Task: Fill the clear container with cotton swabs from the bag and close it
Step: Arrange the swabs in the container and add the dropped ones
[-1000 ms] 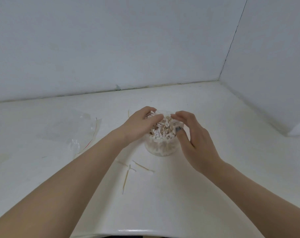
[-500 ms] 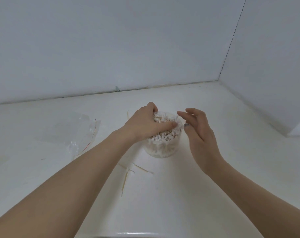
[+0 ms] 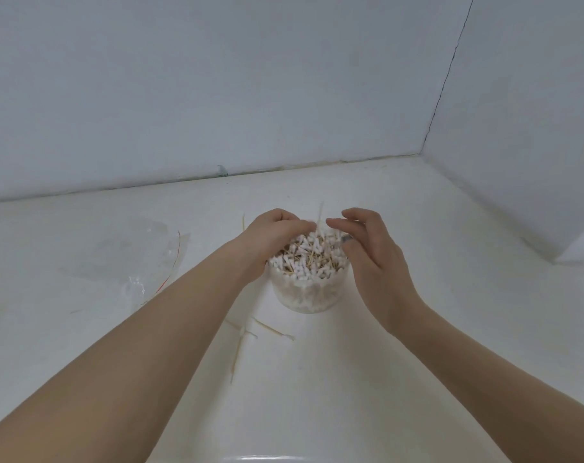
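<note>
A clear round container (image 3: pixel 306 293) stands on the white table, heaped with cotton swabs (image 3: pixel 309 259) above its rim. My left hand (image 3: pixel 270 237) lies curled over the left side of the heap. Its fingertips pinch a single swab (image 3: pixel 320 213) that stands upright above the pile. My right hand (image 3: pixel 376 255) hovers at the container's right rim, fingers spread and curved, its fingertips just right of that swab. The empty clear bag (image 3: pixel 123 255) lies flat to the left. No lid can be made out.
Several loose swabs (image 3: pixel 250 332) lie on the table just in front of the container, and one more swab (image 3: pixel 243 222) lies behind my left hand. Walls close off the back and the right side. The table's front edge (image 3: pixel 267 458) is near me.
My left hand has lifted from pressing on the heap and now has one swab upright at its fingertips. My right hand has moved in closer over the rim.
</note>
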